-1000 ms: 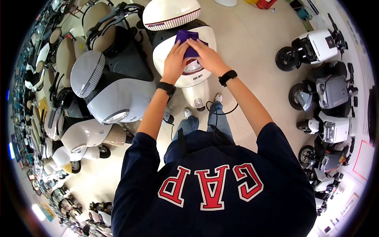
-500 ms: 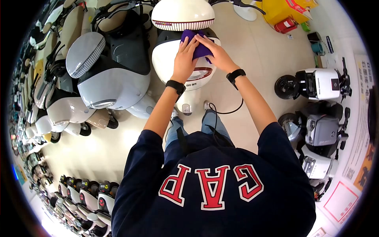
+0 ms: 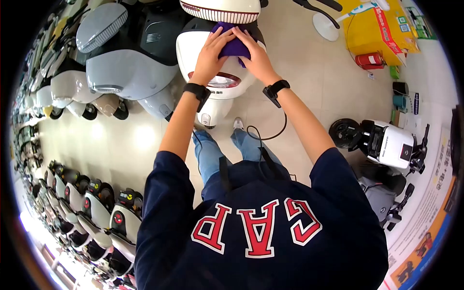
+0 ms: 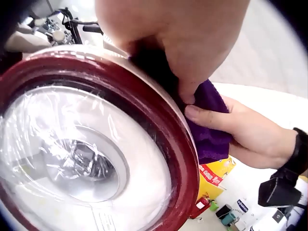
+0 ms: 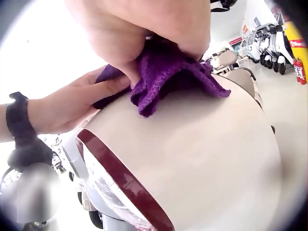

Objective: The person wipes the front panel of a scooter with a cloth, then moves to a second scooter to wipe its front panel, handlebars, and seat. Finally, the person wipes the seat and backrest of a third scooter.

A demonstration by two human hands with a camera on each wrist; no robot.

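A purple cloth (image 3: 234,47) lies bunched on the cream front panel (image 3: 191,48) of a scooter, above its red-rimmed headlight (image 3: 224,80). My left hand (image 3: 208,60) presses the cloth from the left, with fairly straight fingers. From the other side my right hand (image 3: 258,60) rests on it, fingers extended toward the left ones. In the left wrist view, the right thumb lies over the cloth (image 4: 214,139) near the left hand (image 4: 187,36). Folds of cloth (image 5: 168,70) show beneath the right hand (image 5: 149,26) in the right wrist view; its fingertips are partly hidden.
Grey and beige scooters (image 3: 128,72) stand closely on the left, with more in rows at lower left. On the right are a white scooter (image 3: 391,145), a yellow box (image 3: 372,31) and a red fire extinguisher (image 3: 369,60). A black cable (image 3: 273,137) hangs near my legs.
The head view has turned, so the surroundings have shifted across it. Both hands stay on the cloth; their fingers look more spread than before.
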